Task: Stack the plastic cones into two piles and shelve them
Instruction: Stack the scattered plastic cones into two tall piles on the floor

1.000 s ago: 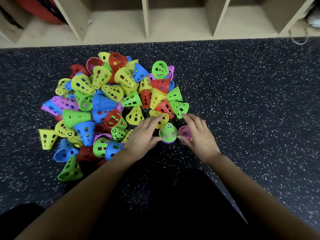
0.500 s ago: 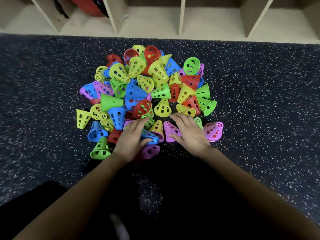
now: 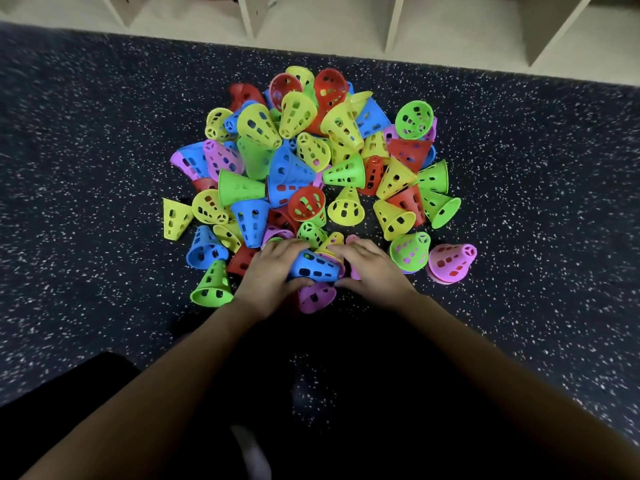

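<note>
A: Left hand (image 3: 268, 275) grip wraps a perforated blue plastic cone (image 3: 315, 266) lying sideways; right hand (image 3: 372, 268) fingers curl at its wide end.

B: Half a second ago both palms lay flat. Cone's lifted at the pile's (image 3: 311, 161) near edge, above the speckled floor (image 3: 104, 168).

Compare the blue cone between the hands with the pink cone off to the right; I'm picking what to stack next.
The blue cone lies on its side, held by the left hand and right hand; the pink cone stands on its wide rim, untouched. Blue sits within the heap; pink sits apart at its edge. Both are perforated plastic.
</note>
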